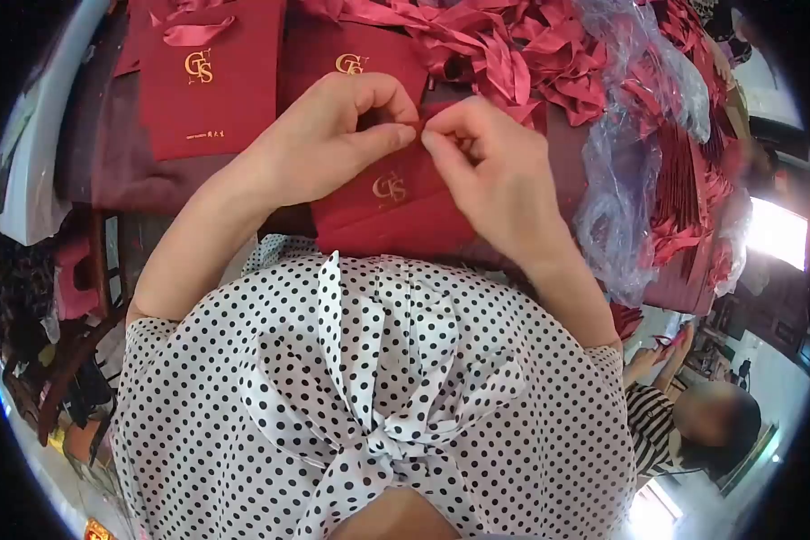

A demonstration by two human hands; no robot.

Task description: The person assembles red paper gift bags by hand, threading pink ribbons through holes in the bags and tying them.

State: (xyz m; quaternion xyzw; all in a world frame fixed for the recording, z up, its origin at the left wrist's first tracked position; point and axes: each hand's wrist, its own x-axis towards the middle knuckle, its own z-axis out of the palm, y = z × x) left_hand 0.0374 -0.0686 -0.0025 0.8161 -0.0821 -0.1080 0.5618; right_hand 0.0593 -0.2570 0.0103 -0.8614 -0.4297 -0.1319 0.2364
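A red paper bag (378, 216) with a gold logo lies in front of me at the table's near edge. Over its upper part, my left hand (337, 135) pinches thumb against forefinger. My right hand (486, 157) is beside it, its thumb and fingers also drawn together. The two sets of fingertips nearly meet near the bag's top edge. Whatever lies between them is too small to make out. Another red bag (211, 99) with a gold logo and a ribbon is at the upper left, and a further red bag (378, 54) is partly hidden behind my left hand.
Red ribbons (522, 54) are heaped at the back. Crumpled clear plastic (612, 198) and a stack of red bags (688, 189) stand to the right. A person in a striped top (652, 423) is at the lower right, hands around something red. A pink stool (76, 279) is at the left.
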